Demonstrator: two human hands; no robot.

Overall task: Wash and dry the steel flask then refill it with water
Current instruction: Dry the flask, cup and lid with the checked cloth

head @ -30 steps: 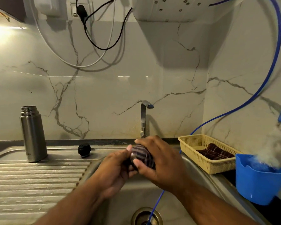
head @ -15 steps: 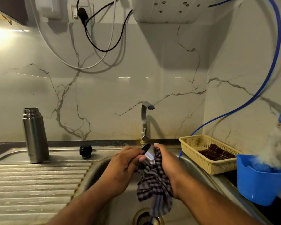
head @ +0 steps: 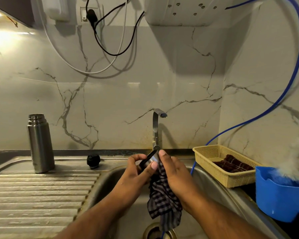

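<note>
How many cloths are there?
2. A checked cloth hangs from the right hand; a dark cloth lies in the yellow basket. The fluffy white thing above the blue mug is too blurred to tell.

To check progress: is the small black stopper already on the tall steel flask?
No, the tall steel flask stands open and the small black stopper lies beside it.

One head camera, looking forward and down at the sink (head: 107, 183).
The wide-angle view comes from the person's head and faces the wall (head: 128, 92), with the tap (head: 155, 128) straight ahead. It is near: the left hand (head: 136, 176) and right hand (head: 176, 175) fill the centre and hold the cap (head: 151, 158) and cloth (head: 164, 199). The flask (head: 40, 144) stands at the left side, the basket (head: 214, 146) and bucket (head: 280, 200) at the right edge.
</note>
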